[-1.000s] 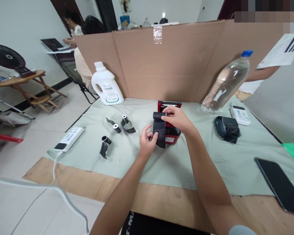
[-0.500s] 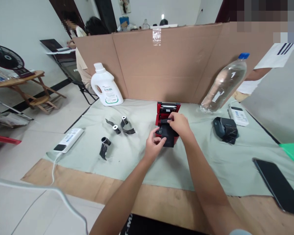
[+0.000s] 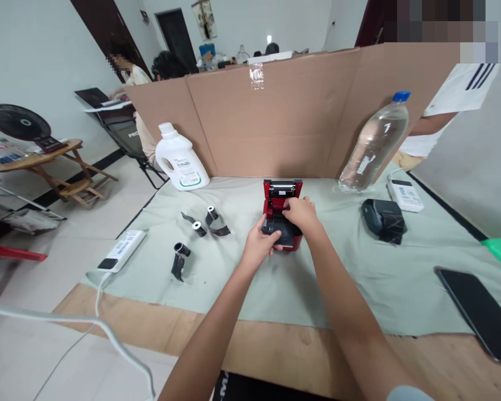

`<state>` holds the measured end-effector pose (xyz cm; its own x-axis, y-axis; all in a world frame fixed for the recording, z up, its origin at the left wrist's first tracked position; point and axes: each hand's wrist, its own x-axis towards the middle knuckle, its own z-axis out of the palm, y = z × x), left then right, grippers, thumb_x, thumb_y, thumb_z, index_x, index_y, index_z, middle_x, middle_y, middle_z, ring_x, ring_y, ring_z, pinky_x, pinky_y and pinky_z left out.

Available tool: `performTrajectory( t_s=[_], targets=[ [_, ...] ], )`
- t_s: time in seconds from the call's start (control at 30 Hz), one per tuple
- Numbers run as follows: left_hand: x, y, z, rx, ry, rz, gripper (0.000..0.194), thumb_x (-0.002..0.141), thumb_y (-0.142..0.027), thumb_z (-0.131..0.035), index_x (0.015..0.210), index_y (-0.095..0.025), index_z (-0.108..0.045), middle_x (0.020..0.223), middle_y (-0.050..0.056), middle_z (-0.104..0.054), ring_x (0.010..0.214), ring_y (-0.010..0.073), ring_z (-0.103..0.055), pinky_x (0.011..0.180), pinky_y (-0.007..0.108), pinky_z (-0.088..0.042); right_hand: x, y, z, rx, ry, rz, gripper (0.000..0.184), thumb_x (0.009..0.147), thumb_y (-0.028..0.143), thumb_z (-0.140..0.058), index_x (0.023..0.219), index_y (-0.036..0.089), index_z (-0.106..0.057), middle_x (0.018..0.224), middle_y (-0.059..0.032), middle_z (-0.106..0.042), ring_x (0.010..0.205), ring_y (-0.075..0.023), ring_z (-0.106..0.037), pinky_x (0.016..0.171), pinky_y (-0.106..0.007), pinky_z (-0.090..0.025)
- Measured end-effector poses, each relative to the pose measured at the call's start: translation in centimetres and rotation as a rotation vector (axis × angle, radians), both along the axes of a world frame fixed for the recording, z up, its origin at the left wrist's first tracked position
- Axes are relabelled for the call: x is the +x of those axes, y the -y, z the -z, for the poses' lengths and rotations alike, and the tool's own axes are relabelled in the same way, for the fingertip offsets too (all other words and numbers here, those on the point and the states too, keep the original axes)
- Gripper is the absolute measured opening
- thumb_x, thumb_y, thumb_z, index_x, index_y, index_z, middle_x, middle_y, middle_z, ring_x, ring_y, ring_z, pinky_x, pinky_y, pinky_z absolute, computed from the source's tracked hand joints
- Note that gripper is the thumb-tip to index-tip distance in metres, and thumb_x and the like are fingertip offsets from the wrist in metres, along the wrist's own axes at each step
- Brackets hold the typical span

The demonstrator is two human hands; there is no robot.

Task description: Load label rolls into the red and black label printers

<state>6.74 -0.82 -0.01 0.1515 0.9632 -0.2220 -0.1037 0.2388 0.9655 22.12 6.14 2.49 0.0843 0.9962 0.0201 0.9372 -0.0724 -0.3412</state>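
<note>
A small red and black printer (image 3: 283, 193) stands on the cloth with its lid raised, showing a shiny roller. My left hand (image 3: 258, 240) grips its front left corner, thumb over the black front part and fingertips lower down. My right hand (image 3: 303, 214) reaches in from the right, its fingers bent together inside the opening. What they pinch is hidden. Left of the printer lie small black rolls with loose tails: one roll (image 3: 199, 229) with a white core end, another (image 3: 212, 213) behind it, and a nearer one (image 3: 182, 249).
A cardboard screen (image 3: 267, 117) rises behind, with a white jug (image 3: 182, 161) and a clear bottle (image 3: 376, 145) before it. To the right are a dark wrapped device (image 3: 383, 220), a white power strip (image 3: 406, 195) and a phone (image 3: 478, 312). Another power strip (image 3: 122, 250) lies left. People are beyond the screen.
The black strip that hung over the printer's front no longer hangs down. My left thumb now lies across the front, and my right fingers have gone deeper into the opening. The view has shifted slightly.
</note>
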Motion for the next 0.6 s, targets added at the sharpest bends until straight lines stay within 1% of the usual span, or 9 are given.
performTrajectory(
  t_s=[0.1, 0.13, 0.2, 0.27, 0.3, 0.33, 0.4, 0.47, 0.6],
  targets=[
    [-0.2, 0.3, -0.2, 0.0, -0.021, -0.04, 0.099, 0.081, -0.022, -0.078, 0.162, -0.009, -0.023, 0.057, -0.002, -0.065, 0.045, 0.0147, -0.061, 0.034, 0.017, -0.033, 1.6, 0.5, -1.3, -0.008, -0.183, -0.075, 0.017, 0.089, 0.032, -0.061, 0.092, 0.025, -0.076, 0.096, -0.0059, -0.076, 0.102, -0.0286, -0.062, 0.093, -0.041, -0.043],
    [-0.3, 0.5, -0.2, 0.008, -0.027, -0.051, 0.099, 0.081, -0.023, -0.079, 0.162, -0.009, -0.023, 0.056, -0.002, -0.065, 0.045, 0.0138, -0.06, 0.034, 0.016, -0.032, 2.2, 0.6, -1.7, 0.029, -0.247, -0.075, 0.019, 0.09, 0.033, -0.058, 0.091, 0.024, -0.075, 0.095, -0.0051, -0.076, 0.097, -0.026, -0.064, 0.092, -0.039, -0.044],
    [-0.5, 0.8, -0.2, 0.034, -0.035, -0.058, 0.097, 0.082, -0.027, -0.078, 0.162, -0.01, -0.026, 0.054, -0.002, -0.064, 0.041, 0.0109, -0.055, 0.035, 0.016, -0.032, 3.0, 0.7, -2.2, 0.205, -0.337, 0.006, 0.023, 0.092, 0.032, -0.054, 0.094, 0.022, -0.074, 0.102, -0.0077, -0.075, 0.095, -0.0242, -0.065, 0.092, -0.037, -0.046],
    [-0.5, 1.1, -0.1, 0.06, -0.037, -0.05, 0.094, 0.082, -0.031, -0.079, 0.16, -0.009, -0.031, 0.051, -0.003, -0.063, 0.036, 0.0075, -0.047, 0.036, 0.016, -0.031, 3.1, 0.3, -2.2, 0.438, -0.363, 0.105, 0.03, 0.093, 0.033, -0.053, 0.111, 0.019, -0.071, 0.124, -0.0139, -0.069, 0.11, -0.0279, -0.062, 0.099, -0.039, -0.045],
    [-0.4, 1.2, 0.0, 0.067, -0.037, -0.042, 0.093, 0.081, -0.033, -0.079, 0.159, -0.009, -0.034, 0.05, -0.003, -0.063, 0.035, 0.0062, -0.043, 0.036, 0.016, -0.03, 2.9, 0.1, -2.0, 0.521, -0.367, 0.119, 0.036, 0.094, 0.035, -0.053, 0.122, 0.017, -0.067, 0.135, -0.0163, -0.062, 0.12, -0.0301, -0.058, 0.103, -0.042, -0.042],
    [-0.3, 1.3, 0.0, 0.071, -0.039, -0.034, 0.092, 0.08, -0.035, -0.08, 0.158, -0.009, -0.037, 0.05, -0.003, -0.062, 0.033, 0.0053, -0.04, 0.036, 0.016, -0.03, 2.5, -0.2, -1.8, 0.564, -0.375, 0.103, 0.043, 0.095, 0.036, -0.052, 0.132, 0.017, -0.062, 0.144, -0.0173, -0.056, 0.128, -0.0315, -0.052, 0.107, -0.044, -0.04],
    [-0.1, 1.4, 0.1, 0.076, -0.044, -0.009, 0.089, 0.079, -0.037, -0.08, 0.155, -0.008, -0.042, 0.048, -0.003, -0.061, 0.032, 0.0048, -0.038, 0.036, 0.017, -0.029, 1.7, -0.8, -1.1, 0.55, -0.419, 0.03, 0.049, 0.097, 0.037, -0.049, 0.141, 0.018, -0.056, 0.15, -0.0159, -0.051, 0.134, -0.0314, -0.047, 0.111, -0.045, -0.037],
    [0.1, 1.4, 0.3, 0.081, -0.053, 0.011, 0.087, 0.078, -0.038, -0.08, 0.153, -0.008, -0.046, 0.047, -0.003, -0.061, 0.032, 0.0051, -0.038, 0.036, 0.017, -0.028, 1.2, -1.3, -0.6, 0.511, -0.48, -0.016, 0.043, 0.098, 0.036, -0.047, 0.133, 0.018, -0.061, 0.142, -0.0147, -0.057, 0.13, -0.0298, -0.05, 0.11, -0.044, -0.039],
    [0.1, 1.4, 0.5, 0.085, -0.066, 0.029, 0.087, 0.076, -0.043, -0.081, 0.149, -0.008, -0.051, 0.048, -0.002, -0.061, 0.033, 0.0052, -0.038, 0.037, 0.018, -0.027, 1.8, -1.1, 0.3, 0.535, -0.547, -0.038, 0.027, 0.093, 0.029, -0.048, 0.107, 0.019, -0.07, 0.116, -0.0116, -0.068, 0.112, -0.0279, -0.058, 0.104, -0.044, -0.044]
  ],
)
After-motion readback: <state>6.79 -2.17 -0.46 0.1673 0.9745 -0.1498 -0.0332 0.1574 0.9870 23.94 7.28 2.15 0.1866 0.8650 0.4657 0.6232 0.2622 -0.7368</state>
